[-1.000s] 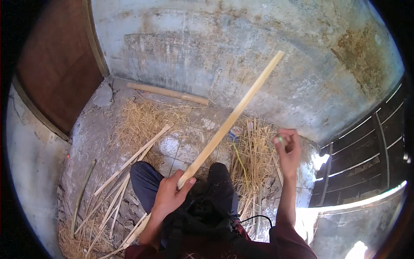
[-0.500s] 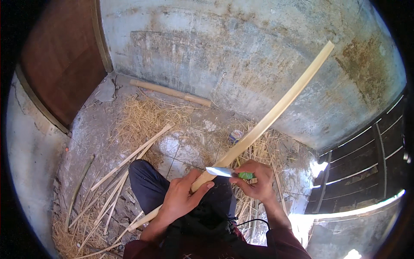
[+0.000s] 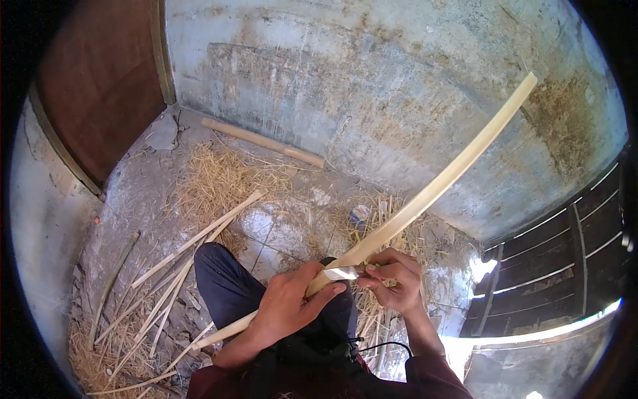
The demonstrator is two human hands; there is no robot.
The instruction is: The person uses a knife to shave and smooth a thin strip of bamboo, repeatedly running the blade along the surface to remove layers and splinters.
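Observation:
A long pale bamboo strip slants across my lap from lower left to upper right, its far end raised in front of the wall. My left hand is closed round its lower part. In my right hand is a knife, its shiny blade lying across the strip just beyond my left thumb. The fingers of the right hand are pinched round the knife's handle, which they mostly hide. My dark-trousered knees are under the strip.
Several split bamboo strips lie on the floor at left, beside a greenish stick. A straw-like shavings heap spreads ahead. A bamboo pole lies along the stained wall. Dark slatted panelling stands at right.
The strip's far end has swung slightly right and down. The knife has shifted a little down and right along with my right hand, and its green handle is now covered.

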